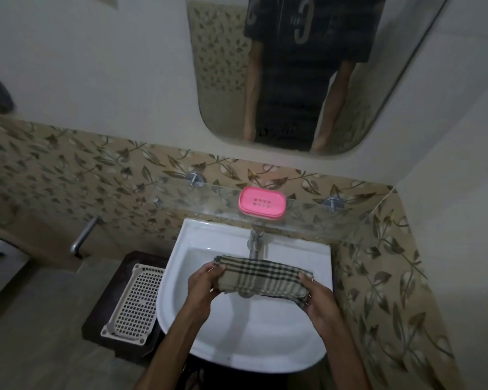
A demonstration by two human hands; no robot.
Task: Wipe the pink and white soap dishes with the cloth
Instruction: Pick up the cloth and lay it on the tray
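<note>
- Head view, the hands: both hands hold the checked cloth (261,278) over the white sink (316,342), folded into a thick band. The left hand (202,287) pinches its left end, thumb on top and fingers curled beneath; the right hand (319,301) grips the right end the same way.
- Head view, the dishes: the pink soap dish (262,202) sits on the glass shelf (307,218) above the tap (254,243), well apart from the cloth. No white soap dish can be picked out (the pale perforated tray (134,302) left of the sink looks more like a basket).
- Risk at the shelf: the dish stands at the front edge of smooth glass, so a one-handed wipe would likely push it along or off into the sink; one hand probably needs to steady it.
- Risk with the cloth: if either hand lets go carelessly, the folds may fall open, and a hanging end could catch the tap or drag the dish.
- Risk of omission: with the white dish out of sight, it could be skipped altogether.
- Risk from light: the room is dim, so residue in the drain slots may be missed.
</note>
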